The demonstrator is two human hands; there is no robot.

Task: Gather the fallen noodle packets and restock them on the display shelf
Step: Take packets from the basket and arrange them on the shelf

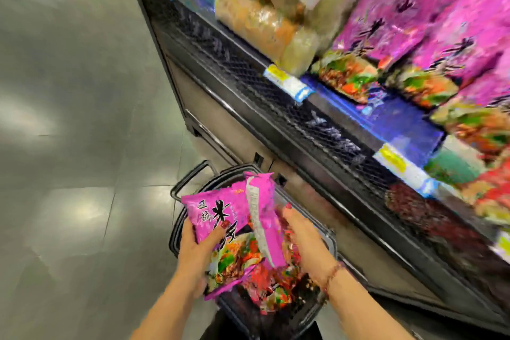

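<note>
My left hand (197,254) grips a pink noodle packet (218,218) with black lettering, thumb across its front. My right hand (306,240) holds a second pink packet (262,218) turned edge-on beside the first. Both packets hover over a black shopping basket (190,179) on the floor, where more packets (273,287) lie. On the display shelf (345,130) at the upper right stand rows of matching pink packets (408,16).
Price tags (287,81) hang along the shelf's black mesh front edge. Clear bags of pale noodles (265,14) fill the shelf to the left of the pink ones. Red packets (491,196) sit at the far right. Grey floor tiles (69,119) stretch to the left.
</note>
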